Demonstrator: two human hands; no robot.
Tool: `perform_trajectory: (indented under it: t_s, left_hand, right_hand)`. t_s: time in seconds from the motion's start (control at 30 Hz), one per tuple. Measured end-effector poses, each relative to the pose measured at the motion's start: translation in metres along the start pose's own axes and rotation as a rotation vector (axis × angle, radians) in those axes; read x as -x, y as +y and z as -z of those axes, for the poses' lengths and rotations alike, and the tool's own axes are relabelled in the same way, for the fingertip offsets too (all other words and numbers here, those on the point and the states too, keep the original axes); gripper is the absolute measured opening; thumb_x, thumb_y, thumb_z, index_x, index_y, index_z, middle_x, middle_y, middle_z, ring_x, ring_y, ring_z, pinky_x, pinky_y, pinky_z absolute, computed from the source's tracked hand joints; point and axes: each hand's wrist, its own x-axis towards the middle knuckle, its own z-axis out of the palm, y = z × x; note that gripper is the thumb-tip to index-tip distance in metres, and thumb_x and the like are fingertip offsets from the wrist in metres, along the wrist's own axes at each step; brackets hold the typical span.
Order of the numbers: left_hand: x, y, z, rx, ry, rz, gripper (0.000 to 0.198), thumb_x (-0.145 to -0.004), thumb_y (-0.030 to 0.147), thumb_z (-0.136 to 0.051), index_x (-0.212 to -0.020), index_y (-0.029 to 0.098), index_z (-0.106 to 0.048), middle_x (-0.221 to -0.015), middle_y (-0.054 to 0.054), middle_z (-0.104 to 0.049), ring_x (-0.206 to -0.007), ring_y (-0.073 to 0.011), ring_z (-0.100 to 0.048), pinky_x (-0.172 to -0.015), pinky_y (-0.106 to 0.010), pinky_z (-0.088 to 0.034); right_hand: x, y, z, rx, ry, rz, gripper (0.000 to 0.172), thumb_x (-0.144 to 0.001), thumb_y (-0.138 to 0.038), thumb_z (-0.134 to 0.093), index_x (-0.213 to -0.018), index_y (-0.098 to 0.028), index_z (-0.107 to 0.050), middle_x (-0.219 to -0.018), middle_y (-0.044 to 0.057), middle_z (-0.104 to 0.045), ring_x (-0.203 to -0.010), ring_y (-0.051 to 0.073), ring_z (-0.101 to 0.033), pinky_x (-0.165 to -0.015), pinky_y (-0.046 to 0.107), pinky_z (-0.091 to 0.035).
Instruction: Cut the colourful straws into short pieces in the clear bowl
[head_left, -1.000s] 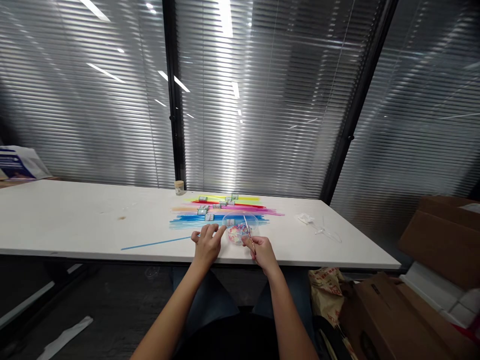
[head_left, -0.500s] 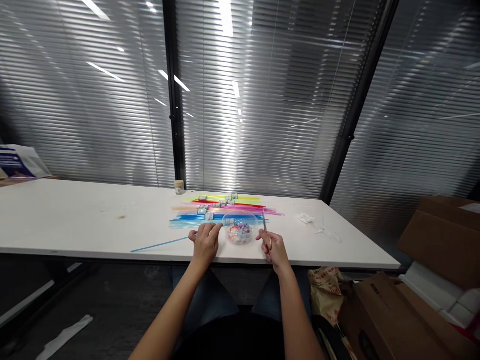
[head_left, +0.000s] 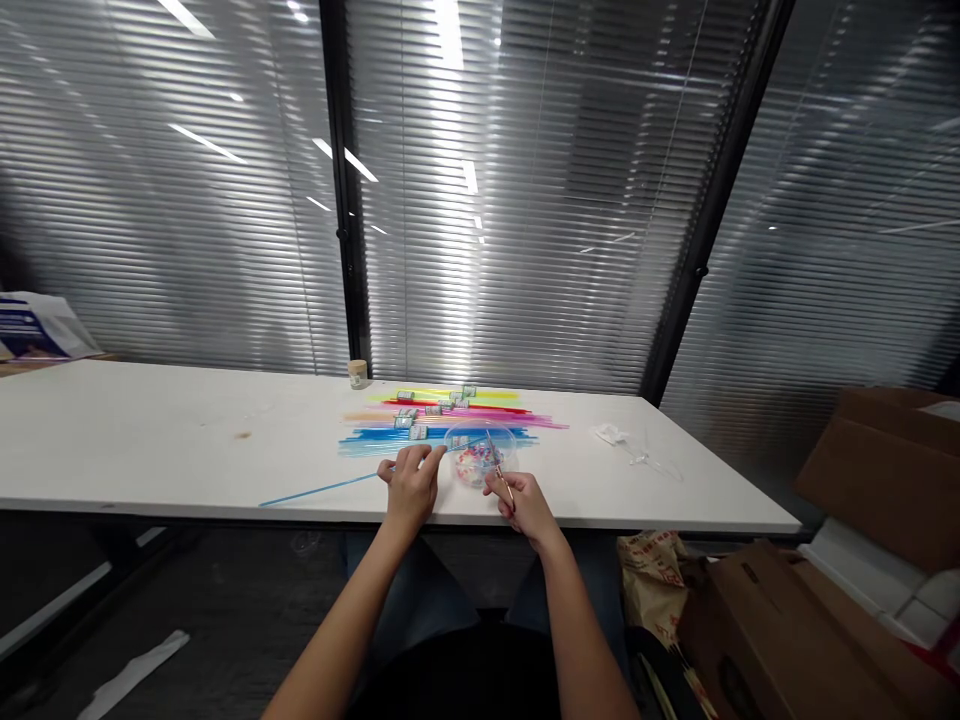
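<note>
My left hand [head_left: 411, 485] rests near the table's front edge, fingers pinched on a long thin blue strip [head_left: 319, 489] that runs out to the left. My right hand [head_left: 521, 499] is closed on a thin stick-like tool [head_left: 496, 462], whose tip points up over a clear round bowl [head_left: 481, 447] of small mixed-colour pieces. The bowl sits between my two hands. Behind it lie rows of coloured strips [head_left: 450, 418] in yellow, red, pink and blue, with several small clips on them.
The white table [head_left: 165, 440] stretches left. A small tan jar [head_left: 358, 374] stands at its back edge and a clear plastic wrapper [head_left: 634, 450] lies to the right. Cardboard boxes [head_left: 840, 560] crowd the floor at right. Window blinds fill the background.
My right hand swung out to the right of the bowl with the tool, then came back left, so the tool tip is over the bowl again. The left hand barely moved.
</note>
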Motion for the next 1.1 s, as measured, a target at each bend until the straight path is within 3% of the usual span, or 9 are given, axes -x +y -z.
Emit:
perform_trajectory:
  t_s: [0.3, 0.83, 1.1]
  left_hand:
    - [-0.0028, 0.0018, 0.0013, 0.003, 0.054, -0.099, 0.03, -0.086, 0.005, -0.045, -0.097, 0.023, -0.067, -0.085, -0.004, -0.063, -0.082, -0.018, -0.055, -0.073, -0.035, -0.02]
    - [-0.0018, 0.001, 0.0006, 0.009, 0.051, -0.11, 0.029, -0.088, 0.008, -0.044, -0.099, 0.023, -0.067, -0.086, -0.005, -0.064, -0.085, -0.0186, -0.055, -0.075, -0.035, -0.02]
    - [-0.0031, 0.0009, 0.0026, 0.022, 0.053, -0.125, 0.028, -0.089, 0.009, -0.044, -0.097, 0.022, -0.068, -0.085, -0.006, -0.063, -0.083, -0.019, -0.054, -0.074, -0.034, -0.02]
  right_hand:
    - [-0.0038, 0.005, -0.0063, 0.037, 0.042, 0.016, 0.048, -0.076, -0.06, -0.06, -0.068, -0.013, -0.064, -0.038, -0.007, -0.036, -0.037, 0.006, -0.028, -0.041, 0.022, -0.022]
    - [-0.0036, 0.0028, -0.0087, 0.015, 0.059, 0.011, 0.05, -0.075, -0.062, -0.059, -0.068, -0.014, -0.065, -0.036, -0.007, -0.037, -0.034, 0.006, -0.028, -0.039, 0.022, -0.021]
    - [-0.0014, 0.0014, -0.0066, -0.039, 0.039, -0.071, 0.049, -0.073, -0.062, -0.062, -0.07, -0.013, -0.065, -0.035, -0.007, -0.038, -0.03, 0.005, -0.025, -0.035, 0.021, -0.017]
